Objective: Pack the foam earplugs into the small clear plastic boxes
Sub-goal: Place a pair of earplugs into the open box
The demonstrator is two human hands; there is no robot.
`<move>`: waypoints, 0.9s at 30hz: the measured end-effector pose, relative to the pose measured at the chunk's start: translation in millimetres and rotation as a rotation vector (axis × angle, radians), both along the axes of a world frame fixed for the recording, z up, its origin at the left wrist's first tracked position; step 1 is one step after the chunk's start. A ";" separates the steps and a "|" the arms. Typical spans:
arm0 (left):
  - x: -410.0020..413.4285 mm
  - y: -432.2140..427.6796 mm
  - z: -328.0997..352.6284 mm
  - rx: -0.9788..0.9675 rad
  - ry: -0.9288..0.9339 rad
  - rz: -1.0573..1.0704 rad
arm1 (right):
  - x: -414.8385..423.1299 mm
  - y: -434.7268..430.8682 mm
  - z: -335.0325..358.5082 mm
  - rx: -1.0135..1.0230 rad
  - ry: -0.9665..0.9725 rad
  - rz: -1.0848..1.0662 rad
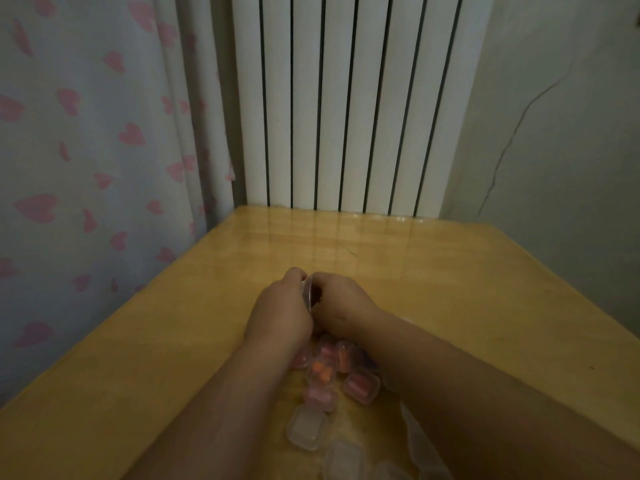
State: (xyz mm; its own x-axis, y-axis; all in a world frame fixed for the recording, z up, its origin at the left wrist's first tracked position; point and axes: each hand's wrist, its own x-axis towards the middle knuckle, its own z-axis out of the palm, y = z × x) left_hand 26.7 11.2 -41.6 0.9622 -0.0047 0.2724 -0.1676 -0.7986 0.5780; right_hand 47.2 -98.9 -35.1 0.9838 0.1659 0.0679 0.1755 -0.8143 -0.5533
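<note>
My left hand (278,308) and my right hand (341,304) meet over the middle of the wooden table (173,341), both closed around one small clear plastic box (309,292) held on edge between them. What is inside it is dark and hard to tell. Between my forearms lies a cluster of closed clear boxes holding earplugs: one with orange plugs (320,371), others with pink plugs (362,386). Nearer to me sit empty clear boxes (306,427), some hidden by my arms.
A white panel radiator (346,98) stands behind the table's far edge. A curtain with pink hearts (86,150) hangs at the left, and a pale wall (554,133) rises at the right. Bare tabletop stretches beyond my hands.
</note>
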 end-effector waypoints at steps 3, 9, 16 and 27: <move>-0.4 0.0 0.1 0.003 -0.004 -0.003 | -0.4 0.2 2.7 -0.037 0.028 0.005; -0.5 -0.5 -0.5 0.025 -0.010 -0.001 | -3.0 1.5 6.2 -0.070 0.019 0.003; 0.8 -0.4 -1.3 0.032 0.012 0.018 | -0.2 0.7 2.8 -0.086 0.053 0.018; -0.6 0.0 -0.1 0.058 0.002 -0.015 | -11.8 -23.5 9.5 0.182 -0.083 -0.181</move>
